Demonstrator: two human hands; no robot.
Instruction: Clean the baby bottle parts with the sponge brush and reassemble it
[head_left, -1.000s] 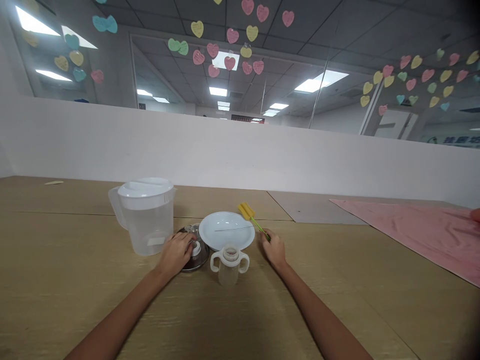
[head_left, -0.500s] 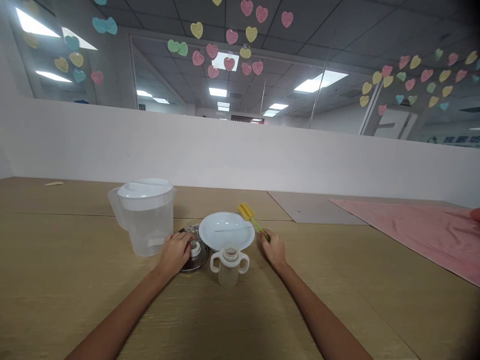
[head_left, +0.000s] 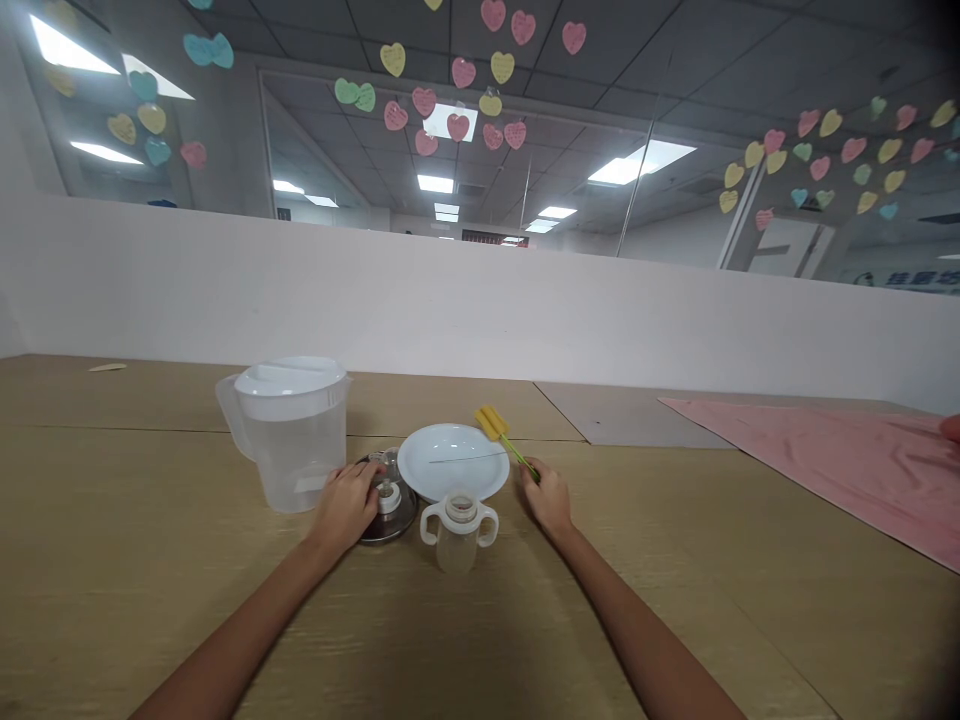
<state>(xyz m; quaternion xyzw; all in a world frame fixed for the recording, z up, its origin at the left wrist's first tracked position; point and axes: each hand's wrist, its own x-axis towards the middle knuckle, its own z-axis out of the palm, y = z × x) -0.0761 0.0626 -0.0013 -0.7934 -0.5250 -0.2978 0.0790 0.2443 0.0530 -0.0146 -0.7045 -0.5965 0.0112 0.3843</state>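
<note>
My left hand (head_left: 346, 508) lies over the left edge of a dark round tray (head_left: 397, 528), its fingertips beside a white ring-shaped part (head_left: 388, 497); whether it grips anything is hidden. A clear part (head_left: 386, 460) is at the back of the tray. My right hand (head_left: 549, 495) is closed on the green handle of a brush with a yellow sponge head (head_left: 492, 422). The sponge end is by the right rim of a white plate (head_left: 420, 462), on which a thin straight rod (head_left: 469, 459) rests. In front stands an open bottle with two white handles (head_left: 457, 545).
A lidded translucent pitcher (head_left: 300, 440) stands behind my left hand. To the right lies a pink cloth (head_left: 847, 455), with part of another person's hand (head_left: 951, 428) at the frame's edge. A white wall (head_left: 450, 310) runs behind the table.
My left hand has shifted very slightly, uncovering a bit more of the white ring-shaped part. My right hand and the brush are unmoved.
</note>
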